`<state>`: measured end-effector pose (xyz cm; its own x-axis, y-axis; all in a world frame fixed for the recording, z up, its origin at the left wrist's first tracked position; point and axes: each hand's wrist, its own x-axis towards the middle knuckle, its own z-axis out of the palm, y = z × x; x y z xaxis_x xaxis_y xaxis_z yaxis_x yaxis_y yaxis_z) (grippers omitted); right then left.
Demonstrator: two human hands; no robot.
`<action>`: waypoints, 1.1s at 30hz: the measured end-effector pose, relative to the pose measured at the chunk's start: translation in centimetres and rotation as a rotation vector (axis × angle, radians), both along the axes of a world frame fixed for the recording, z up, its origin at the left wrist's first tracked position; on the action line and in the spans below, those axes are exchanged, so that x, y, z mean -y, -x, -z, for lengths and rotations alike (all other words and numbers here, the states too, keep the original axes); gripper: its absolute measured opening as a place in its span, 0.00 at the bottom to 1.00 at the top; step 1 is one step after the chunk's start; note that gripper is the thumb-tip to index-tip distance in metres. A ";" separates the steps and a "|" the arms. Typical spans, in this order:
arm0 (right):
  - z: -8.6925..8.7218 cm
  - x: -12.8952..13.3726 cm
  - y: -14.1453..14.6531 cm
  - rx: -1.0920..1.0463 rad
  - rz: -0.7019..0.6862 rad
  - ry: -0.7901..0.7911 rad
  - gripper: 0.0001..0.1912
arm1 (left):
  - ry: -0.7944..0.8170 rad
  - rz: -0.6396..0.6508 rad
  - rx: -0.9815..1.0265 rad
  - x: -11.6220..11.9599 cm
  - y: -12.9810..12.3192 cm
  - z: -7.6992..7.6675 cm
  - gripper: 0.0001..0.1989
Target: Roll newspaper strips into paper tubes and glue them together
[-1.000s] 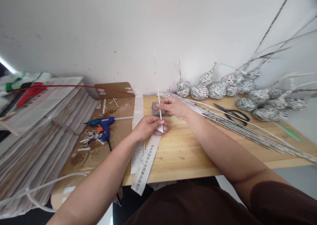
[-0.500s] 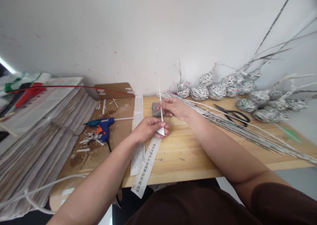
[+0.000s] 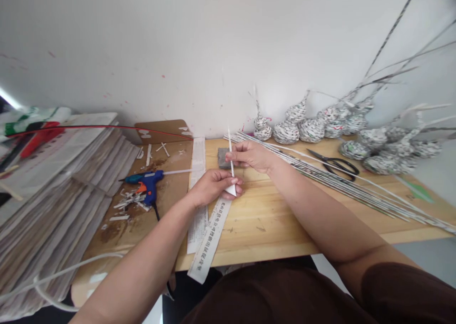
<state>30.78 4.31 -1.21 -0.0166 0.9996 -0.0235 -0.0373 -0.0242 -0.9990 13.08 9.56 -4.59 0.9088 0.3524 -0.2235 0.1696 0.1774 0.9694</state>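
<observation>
A printed paper strip (image 3: 208, 243) slants up from the table's front edge to my left hand (image 3: 215, 187), whose fingers pinch its upper end where it narrows into a thin rolled stick. Just above, my right hand (image 3: 251, 156) has thumb and fingertips closed on the upright paper stick (image 3: 230, 141). The stick's tip is faint against the wall. Behind my right fingertips sits a small grey block (image 3: 223, 158). Another paper strip (image 3: 198, 155) lies flat under the slanting one.
A blue glue gun (image 3: 151, 184) and paper scraps (image 3: 130, 200) lie on cardboard at left, beside stacked newspaper strips (image 3: 71, 191). To the right are long paper sticks (image 3: 320, 179), black scissors (image 3: 338, 166) and several woven paper gourds (image 3: 286, 132).
The view has shifted very slightly. Both hands keep their hold on the paper, and the stick's visible upper part looks a little shorter.
</observation>
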 end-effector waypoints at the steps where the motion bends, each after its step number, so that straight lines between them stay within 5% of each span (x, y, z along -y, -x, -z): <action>1: 0.0 0.0 0.0 0.001 0.036 -0.013 0.17 | 0.003 0.003 -0.002 0.0 0.0 -0.1 0.16; 7: 0.1 -0.1 -0.1 -0.038 -0.101 -0.009 0.19 | 0.016 -0.010 0.004 0.2 0.0 -0.4 0.16; 12: 0.3 -0.2 -0.2 -0.095 0.053 -0.025 0.17 | 0.010 0.009 0.002 0.1 0.0 -0.1 0.17; 17: 0.2 -0.2 -0.3 -0.022 -0.077 -0.008 0.17 | 0.010 -0.008 0.002 0.0 0.0 0.0 0.16; 22: 0.0 0.0 -0.2 -0.002 0.068 -0.040 0.18 | -0.007 0.017 -0.002 0.1 0.0 -0.2 0.17; 26: -0.1 0.1 -0.3 -0.002 -0.096 -0.029 0.19 | -0.003 0.015 -0.002 0.1 0.0 -0.3 0.18; 31: 0.3 -0.1 -0.3 -0.034 0.074 -0.072 0.17 | 0.004 0.037 -0.005 0.3 0.0 -0.3 0.18; 33: 0.3 0.0 -0.4 -0.030 0.009 -0.065 0.19 | 0.002 0.026 -0.005 0.3 0.0 -0.3 0.18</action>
<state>31.21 4.33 -1.49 -0.0076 0.9991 0.0414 -0.0677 0.0408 -0.9969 13.03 9.27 -4.29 0.9165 0.3282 -0.2286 0.1788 0.1752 0.9682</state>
